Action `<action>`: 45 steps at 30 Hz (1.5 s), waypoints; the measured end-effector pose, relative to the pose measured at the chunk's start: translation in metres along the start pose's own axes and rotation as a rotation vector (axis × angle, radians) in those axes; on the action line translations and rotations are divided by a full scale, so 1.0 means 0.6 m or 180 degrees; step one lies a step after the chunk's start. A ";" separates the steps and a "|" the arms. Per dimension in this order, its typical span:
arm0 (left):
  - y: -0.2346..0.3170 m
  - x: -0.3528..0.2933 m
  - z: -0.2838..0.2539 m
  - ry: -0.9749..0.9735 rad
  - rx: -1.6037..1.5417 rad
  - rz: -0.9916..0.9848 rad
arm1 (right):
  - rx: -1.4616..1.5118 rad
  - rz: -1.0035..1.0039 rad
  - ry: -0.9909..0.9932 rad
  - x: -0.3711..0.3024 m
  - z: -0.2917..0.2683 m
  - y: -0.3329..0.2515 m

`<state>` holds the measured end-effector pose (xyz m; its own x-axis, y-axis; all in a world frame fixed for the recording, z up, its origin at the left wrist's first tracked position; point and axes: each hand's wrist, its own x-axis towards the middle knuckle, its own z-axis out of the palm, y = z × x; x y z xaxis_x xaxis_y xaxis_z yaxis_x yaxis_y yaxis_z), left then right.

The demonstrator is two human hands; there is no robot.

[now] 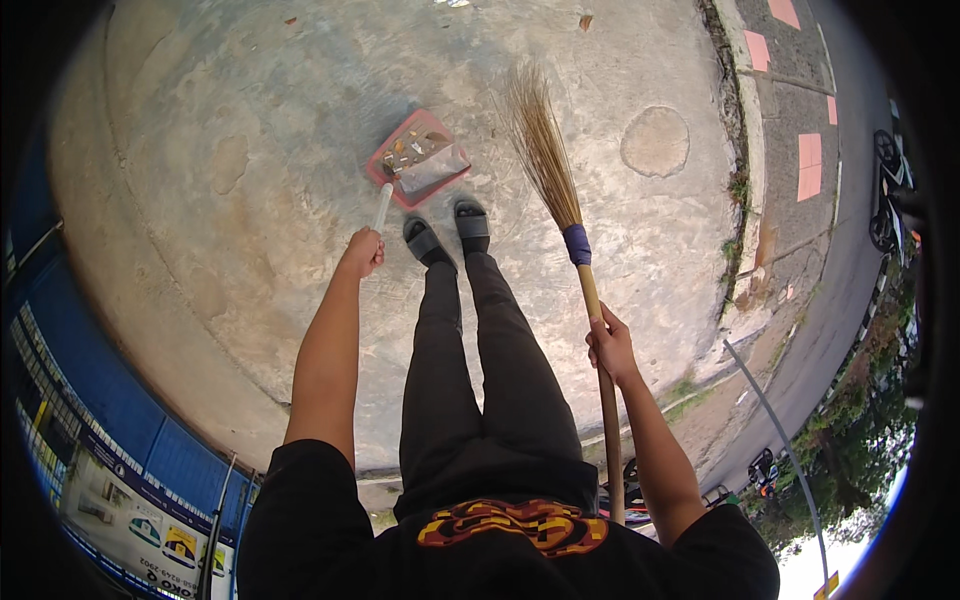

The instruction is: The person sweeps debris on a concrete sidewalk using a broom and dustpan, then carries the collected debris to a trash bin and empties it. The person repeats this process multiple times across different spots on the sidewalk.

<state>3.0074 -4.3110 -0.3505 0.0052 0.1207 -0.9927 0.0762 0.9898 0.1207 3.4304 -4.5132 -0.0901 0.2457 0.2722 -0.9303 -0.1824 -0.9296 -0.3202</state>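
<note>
My left hand (364, 252) is closed around the pale handle of a red dustpan (447, 187), which is in front of my feet. Bits of litter and dry scraps lie in the pan, along with a whitish sheet-like piece. On the right, my right hand (611, 344) grips the wooden shaft of a stick broom (549, 160). Its brown bristles fan out ahead of me, bound with a purple wrap below them. The bristle tips are to the right of the dustpan, apart from it. I cannot tell whether they touch the ground.
Stained concrete ground (290, 130) spreads around my sandalled feet (428, 242). A raised kerb (755, 180) with weeds runs along the right, and a road with parked motorcycles (885, 190) lies beyond. A blue gate (130, 400) and a banner (140, 515) stand at the left.
</note>
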 end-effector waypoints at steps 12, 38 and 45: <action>-0.002 0.055 -0.012 -0.0023 -0.0039 0.0014 | -0.0106 0.0646 -0.0551 -0.011 0.153 0.050; -0.107 -0.095 -0.027 -0.0663 -0.1822 0.0005 | -0.0504 -0.0338 0.0168 -0.045 0.114 -0.082; -0.010 -0.077 0.067 -0.0614 -0.2148 0.0016 | -0.1241 -0.0970 0.0173 0.073 0.065 -0.276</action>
<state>3.0470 -4.3253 -0.3057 0.1855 0.1714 -0.9676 -0.5595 0.8279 0.0394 3.4342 -4.3378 -0.0846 0.2837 0.5424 -0.7908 0.2726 -0.8362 -0.4758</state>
